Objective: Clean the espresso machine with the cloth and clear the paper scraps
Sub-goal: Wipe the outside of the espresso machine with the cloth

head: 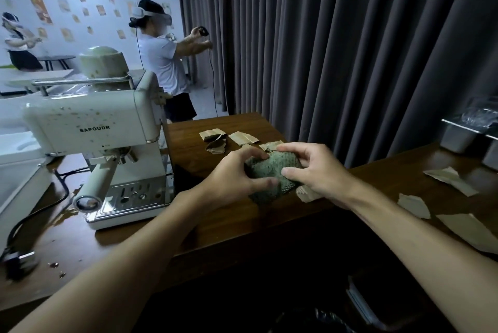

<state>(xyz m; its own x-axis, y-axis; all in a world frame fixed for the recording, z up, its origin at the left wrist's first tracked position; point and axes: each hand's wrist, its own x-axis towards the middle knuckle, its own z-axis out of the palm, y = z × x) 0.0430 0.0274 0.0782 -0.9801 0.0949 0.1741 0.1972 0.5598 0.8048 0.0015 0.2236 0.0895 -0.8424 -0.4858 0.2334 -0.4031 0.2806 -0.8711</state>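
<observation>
Fingers [252, 153] of L hand [231, 175] & R hand [318, 168] clamp bunched cloth [270, 168] held betw. them.

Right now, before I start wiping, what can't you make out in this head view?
Head view only:
- cloth: mostly covered by the left hand and right hand; folds hidden.
- paper scrap by the cloth: partly covered by the right hand.
- espresso machine: back hidden by its own body.
- metal containers: cut off by the right edge; contents unclear.
- plug: blurred near the left edge.
</observation>
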